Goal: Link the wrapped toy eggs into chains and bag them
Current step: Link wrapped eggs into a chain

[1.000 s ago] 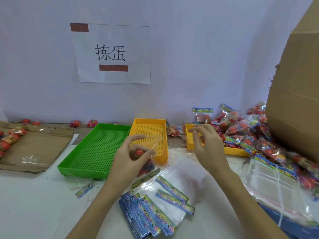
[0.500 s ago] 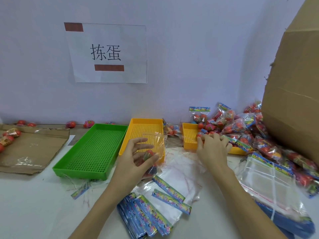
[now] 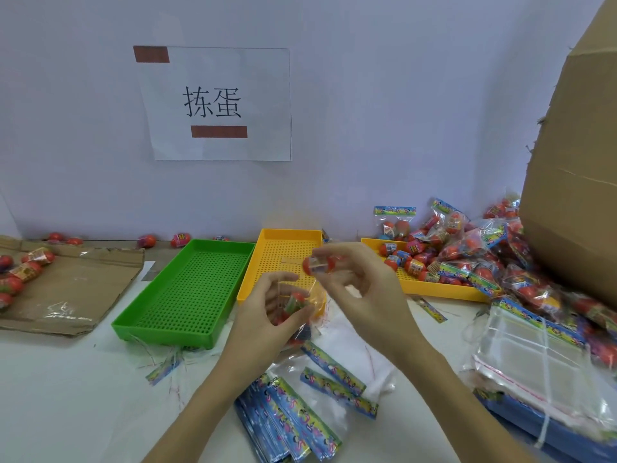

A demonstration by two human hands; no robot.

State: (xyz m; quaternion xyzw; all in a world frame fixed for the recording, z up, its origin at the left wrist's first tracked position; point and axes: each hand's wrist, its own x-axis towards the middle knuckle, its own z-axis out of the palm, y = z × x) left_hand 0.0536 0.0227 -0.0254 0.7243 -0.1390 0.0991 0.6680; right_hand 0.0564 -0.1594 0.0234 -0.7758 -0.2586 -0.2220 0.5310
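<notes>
Head view, centre: right hand (image 3: 364,295) pinches one wrapped toy egg (image 3: 319,265) betw. thumb and fingertips, raised above the middle yellow tray (image 3: 267,272). Just below and to the left, left hand (image 3: 267,315) curls round a clear bag (image 3: 300,305) w/ red eggs inside; bag mouth faces up toward the held egg, the two close but apart. Beneath the hands, on the white table (image 3: 66,396): header cards (image 3: 293,416) printed blue/green, fanned in a stack, plus loose clear film. Left of the yellow tray, touching it side by side: green perforated tray (image 3: 187,292). Right: second yellow tray (image 3: 434,289), holding loose wrapped eggs at its far end and partly covered by a heap of filled bags (image 3: 484,259). Nearer right edge: bundle of flat clear bags (image 3: 534,369), tied w/ white string. Far right: cardboard box (image 3: 577,195), wall only in frame. Far left: flattened cardboard sheet (image 3: 66,289) w/ several wrapped eggs on it; a few more eggs lie along the wall base. On the wall: paper sign (image 3: 217,101) w/ two printed characters and two brown tape strips.
</notes>
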